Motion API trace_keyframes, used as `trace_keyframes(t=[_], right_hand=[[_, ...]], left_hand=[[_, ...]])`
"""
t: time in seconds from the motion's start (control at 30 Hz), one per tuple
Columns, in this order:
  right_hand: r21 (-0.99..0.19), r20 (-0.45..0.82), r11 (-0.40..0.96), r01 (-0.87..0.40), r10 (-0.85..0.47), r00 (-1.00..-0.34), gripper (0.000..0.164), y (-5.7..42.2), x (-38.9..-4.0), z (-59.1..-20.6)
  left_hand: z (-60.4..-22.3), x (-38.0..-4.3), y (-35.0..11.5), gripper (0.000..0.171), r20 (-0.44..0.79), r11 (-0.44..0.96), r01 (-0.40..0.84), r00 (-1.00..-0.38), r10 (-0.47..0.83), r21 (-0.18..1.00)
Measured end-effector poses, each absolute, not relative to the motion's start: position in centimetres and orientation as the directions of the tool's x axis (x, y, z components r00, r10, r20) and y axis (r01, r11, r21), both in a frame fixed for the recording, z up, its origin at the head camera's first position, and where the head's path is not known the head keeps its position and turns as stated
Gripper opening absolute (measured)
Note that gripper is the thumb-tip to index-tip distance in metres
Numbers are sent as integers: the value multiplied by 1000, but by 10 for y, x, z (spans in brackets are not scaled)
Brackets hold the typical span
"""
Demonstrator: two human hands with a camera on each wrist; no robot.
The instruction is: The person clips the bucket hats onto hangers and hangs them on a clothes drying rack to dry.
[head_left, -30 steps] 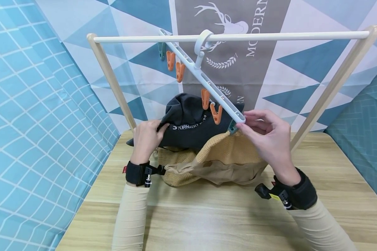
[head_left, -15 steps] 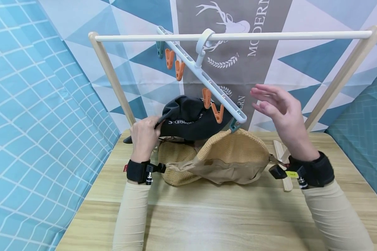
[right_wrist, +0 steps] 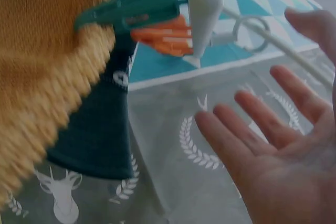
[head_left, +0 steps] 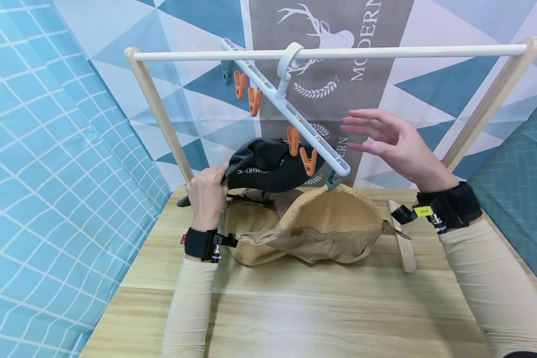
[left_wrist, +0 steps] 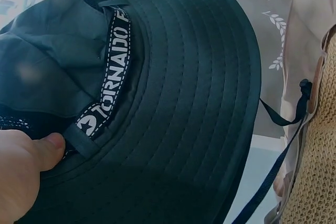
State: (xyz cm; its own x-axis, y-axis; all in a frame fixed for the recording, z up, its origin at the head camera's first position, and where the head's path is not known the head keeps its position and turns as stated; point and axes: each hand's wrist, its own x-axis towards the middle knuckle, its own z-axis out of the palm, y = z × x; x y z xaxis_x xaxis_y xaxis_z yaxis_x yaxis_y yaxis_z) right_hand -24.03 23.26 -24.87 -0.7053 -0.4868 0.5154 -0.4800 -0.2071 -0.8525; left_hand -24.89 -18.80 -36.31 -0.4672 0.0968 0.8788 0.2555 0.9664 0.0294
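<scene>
My left hand (head_left: 207, 196) pinches the left side of a dark sun hat (head_left: 273, 176); the left wrist view shows the thumb on its crown beside the lettered band (left_wrist: 116, 56). A green clip (head_left: 333, 180) at the near end of a pale blue clip hanger (head_left: 306, 124) grips the edge of a tan woven hat (head_left: 335, 214), whose lower part rests on the table. My right hand (head_left: 391, 141) is raised to the right of the hanger, fingers spread and holding nothing. Behind the orange clips (head_left: 309, 160), part of the dark hat is hidden.
The hanger hooks over the white rod (head_left: 407, 51) of a wooden-legged rack (head_left: 161, 114). More clips (head_left: 239, 84) hang at its far end. A rack foot (head_left: 404, 248) lies on the wooden table (head_left: 268, 308) at right. A patterned cloth stands behind.
My right hand has left the near end of the hanger and moved up and right. The tan hat stays clipped. The dark hat, still in my left hand, has shifted slightly left.
</scene>
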Motion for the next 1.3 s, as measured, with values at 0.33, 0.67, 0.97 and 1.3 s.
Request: trace_keyframes(t=[0.33, 0.67, 0.97, 1.3], right_hand=[[-870, 467, -160, -467, -571, -675, 58, 233, -275, -237], [-904, 345, -26, -427, -634, -692, 50, 220, -304, -237], [-898, 243, 149, -414, -617, -749, 50, 201, -321, -233], [-936, 219, 76, -344, -637, -739, 45, 180, -333, -232]], left_hand=[[-374, -255, -185, 33, 875, 958, 286, -462, 146, -9], [-377, -256, -180, 32, 840, 952, 305, -519, 158, 9], [-375, -253, -176, 35, 810, 947, 321, -555, 191, -3], [-376, -253, -174, 35, 813, 944, 331, -547, 201, -11]])
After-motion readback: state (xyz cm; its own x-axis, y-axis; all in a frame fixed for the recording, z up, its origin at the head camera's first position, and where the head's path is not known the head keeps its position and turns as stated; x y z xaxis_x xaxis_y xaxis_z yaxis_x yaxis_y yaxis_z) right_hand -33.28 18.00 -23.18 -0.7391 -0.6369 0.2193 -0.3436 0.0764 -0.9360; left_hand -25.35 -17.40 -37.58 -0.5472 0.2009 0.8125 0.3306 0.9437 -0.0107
